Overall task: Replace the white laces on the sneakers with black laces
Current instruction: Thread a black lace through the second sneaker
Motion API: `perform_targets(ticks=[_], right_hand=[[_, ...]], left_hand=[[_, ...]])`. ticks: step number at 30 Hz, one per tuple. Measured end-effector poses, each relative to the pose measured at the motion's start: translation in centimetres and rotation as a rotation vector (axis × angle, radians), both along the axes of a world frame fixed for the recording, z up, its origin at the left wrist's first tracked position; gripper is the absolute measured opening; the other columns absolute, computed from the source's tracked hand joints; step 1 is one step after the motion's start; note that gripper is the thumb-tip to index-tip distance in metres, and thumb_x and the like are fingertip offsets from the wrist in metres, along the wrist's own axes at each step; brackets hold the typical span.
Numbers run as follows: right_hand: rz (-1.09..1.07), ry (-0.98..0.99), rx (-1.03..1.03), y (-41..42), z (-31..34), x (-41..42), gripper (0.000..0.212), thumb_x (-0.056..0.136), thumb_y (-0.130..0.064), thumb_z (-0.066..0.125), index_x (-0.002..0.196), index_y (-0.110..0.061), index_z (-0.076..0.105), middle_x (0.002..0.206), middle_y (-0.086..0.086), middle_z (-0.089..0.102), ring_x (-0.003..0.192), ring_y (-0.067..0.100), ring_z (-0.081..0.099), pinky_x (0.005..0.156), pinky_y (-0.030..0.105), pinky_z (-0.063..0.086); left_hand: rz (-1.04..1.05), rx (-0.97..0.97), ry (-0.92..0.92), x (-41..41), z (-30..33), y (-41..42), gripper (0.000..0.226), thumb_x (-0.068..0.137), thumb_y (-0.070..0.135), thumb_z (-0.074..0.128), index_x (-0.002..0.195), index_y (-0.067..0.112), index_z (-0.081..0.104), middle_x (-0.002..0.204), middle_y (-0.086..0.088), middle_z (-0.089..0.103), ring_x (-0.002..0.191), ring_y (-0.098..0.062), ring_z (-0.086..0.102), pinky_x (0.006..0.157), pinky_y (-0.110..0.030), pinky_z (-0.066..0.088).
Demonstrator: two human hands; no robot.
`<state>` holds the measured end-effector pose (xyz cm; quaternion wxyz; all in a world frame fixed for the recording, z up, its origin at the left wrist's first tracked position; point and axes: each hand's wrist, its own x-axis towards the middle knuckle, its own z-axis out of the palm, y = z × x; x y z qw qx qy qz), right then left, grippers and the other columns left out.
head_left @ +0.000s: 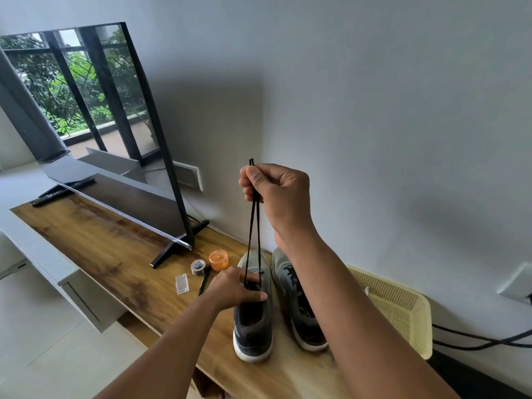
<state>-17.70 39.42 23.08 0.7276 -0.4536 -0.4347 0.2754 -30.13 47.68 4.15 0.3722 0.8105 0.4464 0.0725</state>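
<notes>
Wooden TV console (pixel 95 240) beneath grey wall: left hand (pixel 234 289) steadying the near sneaker (pixel 253 321), right hand (pixel 276 191) pinching both stiff tips of the limp, light black lace (pixel 253 226), drawn taut from the eyelets.

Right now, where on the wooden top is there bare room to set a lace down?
Bare wood lies on the top in front of the TV, from the remote to its near foot. Crowded: the box, tape, pen and orange jar beside the left shoe; the right shoe nearly meets the basket.
</notes>
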Motion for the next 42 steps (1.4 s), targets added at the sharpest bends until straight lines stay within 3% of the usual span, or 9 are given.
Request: perform_targets(ticks=[12,18,21,24,27,30,33,38,42], right_hand=[[-0.009,0.0,-0.013,0.1,-0.3,0.1,0.013,0.099,-0.006,0.069,0.102,0.0,0.079,0.082,0.011,0.077,0.072,0.019,0.07,0.074,0.034,0.062],[0.035,-0.013,-0.068,-0.4,0.1,0.4,0.014,0.1,-0.006,0.066,0.102,0.0,0.079,0.084,0.012,0.077,0.075,0.019,0.069,0.076,0.035,0.062],[0.07,-0.117,-0.12,-0.9,0.2,0.6,0.014,0.099,-0.009,0.068,0.1,-0.004,0.081,0.086,0.008,0.079,0.078,0.01,0.071,0.074,0.021,0.057],[0.076,-0.254,-0.19,-1.5,0.2,0.7,0.013,0.097,-0.013,0.071,0.093,-0.009,0.082,0.084,0.0,0.079,0.085,0.0,0.072,0.074,0.01,0.05],[0.008,-0.422,-0.281,-1.9,-0.4,1.4,0.008,0.092,-0.018,0.077,0.087,-0.015,0.083,0.081,-0.004,0.079,0.089,0.009,0.074,0.086,0.026,0.057],[-0.033,-0.569,-0.471,-2.0,-1.9,2.2,0.006,0.089,-0.02,0.08,0.084,-0.017,0.082,0.081,-0.002,0.077,0.073,0.012,0.075,0.071,0.035,0.062],[0.024,-0.522,-0.638,-2.2,-4.3,2.4,0.006,0.089,-0.014,0.081,0.084,-0.013,0.078,0.086,0.008,0.077,0.062,0.02,0.076,0.071,0.046,0.066],[0.021,-0.401,-0.795,-1.7,-8.5,1.2,0.01,0.082,-0.009,0.087,0.08,-0.014,0.078,0.087,0.009,0.077,0.071,0.023,0.078,0.074,0.041,0.066],[0.031,-0.303,-0.88,-1.8,-11.7,-0.2,0.008,0.084,-0.007,0.085,0.088,-0.007,0.078,0.089,0.013,0.077,0.08,0.024,0.078,0.077,0.04,0.066]], left_hand=[[0.01,-0.044,-0.038,0.0,0.1,0.3,0.038,0.074,0.047,0.092,0.108,0.041,0.077,0.111,0.024,0.066,0.11,-0.004,0.062,0.091,-0.025,0.053],[0.003,-0.065,-0.108,-0.4,1.2,0.1,0.019,0.083,0.036,0.088,0.099,0.032,0.079,0.107,0.014,0.073,0.105,-0.003,0.064,0.089,-0.024,0.05],[0.005,-0.032,-0.135,-0.3,2.2,-0.3,0.015,0.085,0.034,0.086,0.097,0.026,0.08,0.103,0.009,0.075,0.1,-0.006,0.067,0.076,-0.015,0.049],[0.009,0.053,-0.112,-0.7,3.2,-1.0,0.009,0.085,0.032,0.086,0.09,0.027,0.08,0.095,0.009,0.069,0.092,-0.009,0.063,0.069,-0.019,0.044],[-0.013,0.145,-0.072,-1.4,4.4,-1.6,0.007,0.084,0.027,0.086,0.087,0.024,0.081,0.088,0.008,0.069,0.087,-0.01,0.062,0.07,-0.026,0.049],[0.038,0.215,-0.028,-2.2,5.6,-2.4,0.009,0.082,0.024,0.088,0.082,0.029,0.08,0.084,0.011,0.072,0.083,-0.006,0.066,0.068,-0.022,0.052],[0.138,0.253,-0.082,-2.6,6.7,-3.1,0.015,0.078,0.018,0.09,0.08,0.03,0.08,0.079,0.012,0.074,0.078,-0.001,0.068,0.067,-0.021,0.056],[0.215,0.239,-0.064,-1.9,7.0,-4.2,0.025,0.079,0.013,0.089,0.071,0.033,0.076,0.08,0.011,0.073,0.072,-0.003,0.07,0.051,-0.011,0.048],[0.158,0.001,0.053,-1.8,6.0,-4.7,0.02,0.086,0.002,0.075,0.089,0.021,0.081,0.093,-0.002,0.074,0.085,-0.013,0.073,0.063,-0.018,0.058]])
